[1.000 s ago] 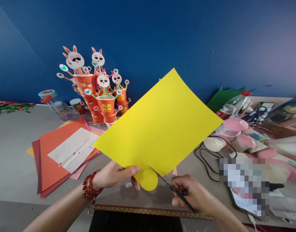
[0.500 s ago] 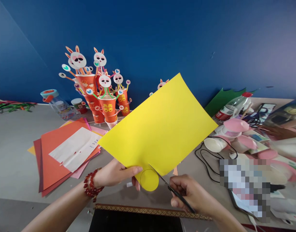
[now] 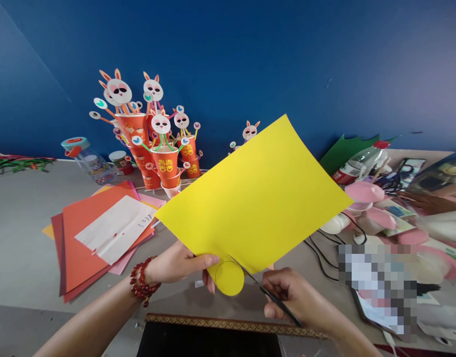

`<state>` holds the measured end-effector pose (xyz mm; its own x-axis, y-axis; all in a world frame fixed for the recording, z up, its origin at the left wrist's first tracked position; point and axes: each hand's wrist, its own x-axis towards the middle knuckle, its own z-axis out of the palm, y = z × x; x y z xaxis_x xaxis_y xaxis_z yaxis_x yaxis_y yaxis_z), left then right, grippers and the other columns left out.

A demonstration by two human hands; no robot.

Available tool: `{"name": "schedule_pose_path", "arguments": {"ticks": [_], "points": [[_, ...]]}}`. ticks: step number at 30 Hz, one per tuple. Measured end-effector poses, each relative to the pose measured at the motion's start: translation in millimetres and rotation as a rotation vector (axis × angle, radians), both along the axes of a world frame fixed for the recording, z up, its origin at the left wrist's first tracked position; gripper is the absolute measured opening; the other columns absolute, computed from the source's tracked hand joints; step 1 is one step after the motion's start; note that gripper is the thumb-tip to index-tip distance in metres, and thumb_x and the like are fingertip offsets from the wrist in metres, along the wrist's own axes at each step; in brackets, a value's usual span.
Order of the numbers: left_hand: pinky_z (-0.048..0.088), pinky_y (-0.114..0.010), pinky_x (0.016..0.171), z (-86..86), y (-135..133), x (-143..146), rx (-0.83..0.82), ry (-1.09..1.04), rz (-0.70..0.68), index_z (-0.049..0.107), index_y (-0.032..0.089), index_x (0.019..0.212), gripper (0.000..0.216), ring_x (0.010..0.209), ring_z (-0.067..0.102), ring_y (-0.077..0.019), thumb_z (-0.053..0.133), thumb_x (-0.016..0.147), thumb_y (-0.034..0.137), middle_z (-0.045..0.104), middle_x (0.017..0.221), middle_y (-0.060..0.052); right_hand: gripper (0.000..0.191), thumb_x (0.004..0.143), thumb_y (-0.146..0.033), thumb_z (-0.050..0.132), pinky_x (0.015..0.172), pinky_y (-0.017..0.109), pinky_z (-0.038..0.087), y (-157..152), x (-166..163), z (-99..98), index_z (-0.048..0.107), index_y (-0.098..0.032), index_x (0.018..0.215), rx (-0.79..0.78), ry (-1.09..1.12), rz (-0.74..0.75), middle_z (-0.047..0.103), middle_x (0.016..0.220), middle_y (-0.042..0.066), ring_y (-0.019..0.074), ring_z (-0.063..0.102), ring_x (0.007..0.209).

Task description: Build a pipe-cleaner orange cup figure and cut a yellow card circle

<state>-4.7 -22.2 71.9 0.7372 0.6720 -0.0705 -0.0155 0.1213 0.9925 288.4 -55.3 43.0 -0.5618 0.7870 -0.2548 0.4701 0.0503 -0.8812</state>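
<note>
A large sheet of yellow paper [image 3: 253, 198] is held above the table by my left hand [image 3: 185, 267], thumb on top and fingers beneath near its lower corner. Just right of that thumb, a drawn circle [image 3: 229, 278] is partly cut round, its lower edge free of surrounding paper. My right hand [image 3: 291, 292] is closed round the black handles of a pair of scissors [image 3: 278, 300]. The scissors' blades meet the paper at the upper right of the circle, pointing up and left. A red bead bracelet [image 3: 141, 282] is on my left wrist.
Red paper cups [image 3: 166, 163] with rabbit faces are stacked at the back. Coloured paper sheets [image 3: 82, 223] lie on the left beside a clear water bottle [image 3: 88, 161]. Cables, a plastic bottle [image 3: 365, 161], pink-and-white cups [image 3: 376, 220] and a blurred-out phone [image 3: 378, 292] crowd the right.
The yellow sheet's far end has swung right and slightly down, uncovering a rabbit figure behind it. My hands and the scissors have hardly shifted; the blades stay at the circle's edge.
</note>
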Motion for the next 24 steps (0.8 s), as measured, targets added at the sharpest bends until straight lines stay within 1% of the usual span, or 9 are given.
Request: {"name": "schedule_pose_path", "arguments": {"ticks": [4,9,18,24], "points": [[0.056,-0.025,0.061,-2.3,1.8,-0.1,0.001,0.008,-0.023,0.070,0.007,0.089,0.043,0.061,0.070,-0.0172,0.051,0.097,0.046,0.075,0.071,-0.013,0.071,0.067,-0.078,0.067,0.051,0.026,0.014,0.1,0.3,0.6,0.025,-0.021,0.057,-0.002,0.004,0.011,0.021,0.058,-0.008,0.0094,0.020,0.057],[0.056,-0.025,0.057,-2.4,3.7,1.0,-0.038,-0.032,-0.006,0.068,0.009,0.091,0.038,0.058,0.071,-0.0169,0.055,0.095,0.044,0.075,0.075,-0.011,0.072,0.067,-0.079,0.066,0.052,0.026,0.015,-0.2,0.8,-1.0,0.024,-0.021,0.057,-0.003,-0.011,0.002,0.022,0.057,-0.007,0.0099,0.020,0.058],[0.057,-0.024,0.059,-2.7,3.7,0.8,-0.026,-0.034,-0.014,0.068,0.011,0.088,0.035,0.058,0.071,-0.0158,0.055,0.096,0.041,0.075,0.073,-0.009,0.073,0.066,-0.077,0.069,0.052,0.026,0.014,-0.2,2.4,-5.3,0.022,-0.021,0.057,-0.013,-0.007,-0.015,0.020,0.058,-0.008,0.0100,0.019,0.058],[0.057,-0.024,0.057,-3.3,5.2,2.1,-0.018,-0.030,-0.006,0.069,0.010,0.091,0.035,0.058,0.071,-0.0170,0.055,0.096,0.041,0.076,0.072,-0.010,0.072,0.068,-0.075,0.069,0.052,0.026,0.014,-0.7,2.2,-5.0,0.023,-0.021,0.057,-0.018,0.002,-0.009,0.020,0.058,-0.008,0.0098,0.019,0.058]]}}
